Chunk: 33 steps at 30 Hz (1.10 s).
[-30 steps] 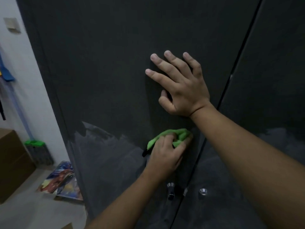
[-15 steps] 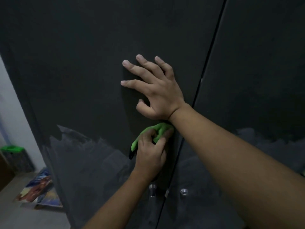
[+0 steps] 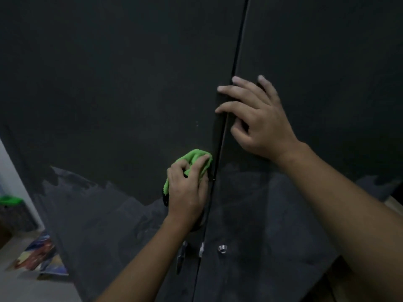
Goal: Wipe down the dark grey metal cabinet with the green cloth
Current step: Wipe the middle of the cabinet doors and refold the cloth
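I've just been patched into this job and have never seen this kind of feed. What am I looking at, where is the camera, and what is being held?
No machine here: a person works with bare hands, and the picture comes from a camera on their head, looking forward and down. In front stands the dark grey cabinet, two doors meeting at a vertical seam. The left hand grips the green cloth against the left door beside the seam. The right hand holds nothing; its fingers lie spread across the seam. Lower down the doors look paler.
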Tool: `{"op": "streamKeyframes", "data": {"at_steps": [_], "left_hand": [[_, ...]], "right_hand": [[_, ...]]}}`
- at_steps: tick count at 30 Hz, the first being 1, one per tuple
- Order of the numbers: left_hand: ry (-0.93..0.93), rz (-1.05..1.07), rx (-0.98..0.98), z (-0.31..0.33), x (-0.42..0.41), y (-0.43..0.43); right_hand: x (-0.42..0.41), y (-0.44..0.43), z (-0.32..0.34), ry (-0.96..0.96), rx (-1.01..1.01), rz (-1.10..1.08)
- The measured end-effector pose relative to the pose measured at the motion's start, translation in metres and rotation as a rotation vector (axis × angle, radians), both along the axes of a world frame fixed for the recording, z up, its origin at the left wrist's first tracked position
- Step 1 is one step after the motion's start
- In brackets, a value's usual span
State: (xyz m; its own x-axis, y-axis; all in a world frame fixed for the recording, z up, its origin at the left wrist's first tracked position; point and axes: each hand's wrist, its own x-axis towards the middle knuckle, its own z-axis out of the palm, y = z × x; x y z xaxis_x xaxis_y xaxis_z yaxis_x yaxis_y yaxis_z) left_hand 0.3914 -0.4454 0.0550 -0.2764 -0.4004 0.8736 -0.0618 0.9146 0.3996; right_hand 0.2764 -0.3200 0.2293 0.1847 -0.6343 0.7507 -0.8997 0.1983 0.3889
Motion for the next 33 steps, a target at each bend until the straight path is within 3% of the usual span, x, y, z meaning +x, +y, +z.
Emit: {"op": "streamKeyframes", "data": {"at_steps": [4, 10, 13, 17, 20, 30, 33], "left_hand": [[-0.023, -0.056, -0.046, -0.003, -0.025, 0.032], [-0.323, -0.124, -0.473, -0.035, -0.045, 0.062], [-0.298, -0.161, -0.388, -0.030, -0.049, 0.065], [-0.032, -0.209, -0.183, 0.009, -0.066, 0.080], [0.079, -0.242, -0.163, 0.035, -0.084, 0.094], [-0.220, -0.286, -0.556, -0.008, -0.121, 0.136], [-0.267, -0.257, -0.548, -0.004, -0.113, 0.133]], "right_hand": [[-0.022, 0.040, -0.014, -0.133, -0.001, -0.049], [-0.043, 0.078, -0.038, -0.257, 0.041, -0.089], [-0.054, 0.100, -0.044, -0.302, 0.037, -0.082], [-0.075, 0.124, -0.058, -0.338, -0.118, -0.108], [-0.096, 0.145, -0.073, -0.360, -0.222, -0.175], [-0.110, 0.168, -0.089, -0.509, -0.243, -0.130], [-0.110, 0.177, -0.088, -0.558, -0.211, -0.103]]}}
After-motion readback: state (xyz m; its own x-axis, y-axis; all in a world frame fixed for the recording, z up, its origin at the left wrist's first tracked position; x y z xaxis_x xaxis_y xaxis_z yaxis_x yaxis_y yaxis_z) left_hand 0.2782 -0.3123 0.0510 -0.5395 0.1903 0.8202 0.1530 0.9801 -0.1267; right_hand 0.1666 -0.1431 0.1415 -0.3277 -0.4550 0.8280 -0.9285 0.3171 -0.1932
